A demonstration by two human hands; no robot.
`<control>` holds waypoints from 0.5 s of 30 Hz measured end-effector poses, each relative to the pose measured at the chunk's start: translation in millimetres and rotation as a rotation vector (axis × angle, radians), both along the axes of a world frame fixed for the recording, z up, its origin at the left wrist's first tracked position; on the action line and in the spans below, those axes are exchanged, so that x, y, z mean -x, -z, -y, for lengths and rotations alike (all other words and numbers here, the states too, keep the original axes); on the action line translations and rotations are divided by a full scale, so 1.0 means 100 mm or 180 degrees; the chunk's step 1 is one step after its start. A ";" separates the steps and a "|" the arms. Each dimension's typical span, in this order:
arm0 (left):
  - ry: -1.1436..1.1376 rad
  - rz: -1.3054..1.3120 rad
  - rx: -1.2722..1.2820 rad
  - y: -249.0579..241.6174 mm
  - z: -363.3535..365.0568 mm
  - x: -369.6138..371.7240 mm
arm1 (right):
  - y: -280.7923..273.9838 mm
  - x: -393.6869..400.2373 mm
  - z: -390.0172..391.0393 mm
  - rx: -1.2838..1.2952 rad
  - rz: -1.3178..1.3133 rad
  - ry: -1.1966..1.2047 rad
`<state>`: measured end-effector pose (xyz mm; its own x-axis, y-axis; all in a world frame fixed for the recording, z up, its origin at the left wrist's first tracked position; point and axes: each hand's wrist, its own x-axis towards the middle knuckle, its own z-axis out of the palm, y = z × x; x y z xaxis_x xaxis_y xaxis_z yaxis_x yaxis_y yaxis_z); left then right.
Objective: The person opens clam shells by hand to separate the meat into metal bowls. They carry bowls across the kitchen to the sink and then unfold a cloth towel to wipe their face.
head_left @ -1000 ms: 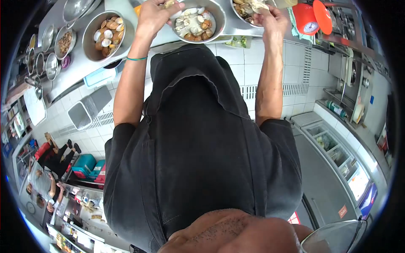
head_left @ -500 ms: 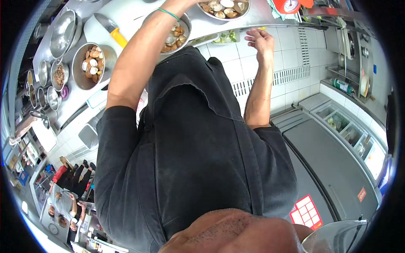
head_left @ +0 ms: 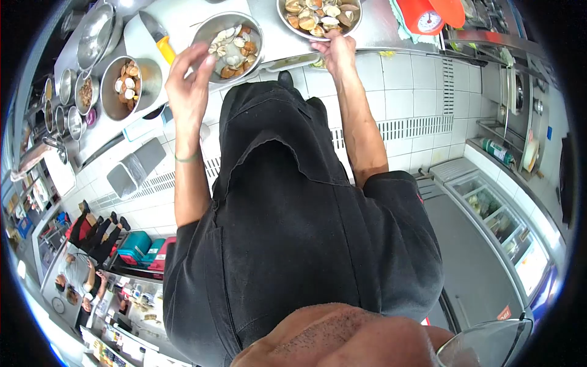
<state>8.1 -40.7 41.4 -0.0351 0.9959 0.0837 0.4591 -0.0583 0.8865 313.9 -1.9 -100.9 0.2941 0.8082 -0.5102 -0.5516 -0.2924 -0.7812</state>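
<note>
My right hand (head_left: 337, 52) is at the near rim of a metal bowl of clams (head_left: 357, 25), its thumb and fingers closed on the edge. My left hand (head_left: 191, 79) hovers at the left side of a second metal bowl (head_left: 257, 30), thumb and fingers apart with nothing visible between them. Clams (head_left: 238, 54) lie in that second bowl, with bare metal showing around them. Further left stands a deep metal pot (head_left: 151, 76) with more clams (head_left: 127, 84). A knife with a yellow handle (head_left: 165, 49) lies between the pot and the second bowl.
A red scale (head_left: 430, 23) stands on the counter at the right. Empty-looking steel bowls (head_left: 92, 46) and several small containers (head_left: 87, 92) line the left. A grey bin (head_left: 131, 171) is on the tiled floor. Other people (head_left: 82, 272) are far off at lower left.
My left hand has come back from the top edge to beside the second bowl. My right hand has moved up and left from open air onto the clam bowl's rim.
</note>
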 end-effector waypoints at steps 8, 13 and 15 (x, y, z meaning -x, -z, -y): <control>-0.0753 0.1028 0.0367 0.77 1.13 0.74 | -0.59 -0.67 1.00 -0.0115 -0.0038 -0.0306; -0.0845 0.0013 0.1343 1.60 1.85 1.10 | -1.60 -1.38 1.20 -0.0253 0.0739 -0.0025; -0.1076 0.0663 0.1480 2.24 2.29 1.23 | -1.76 -1.85 1.06 -0.0479 0.0921 -0.0073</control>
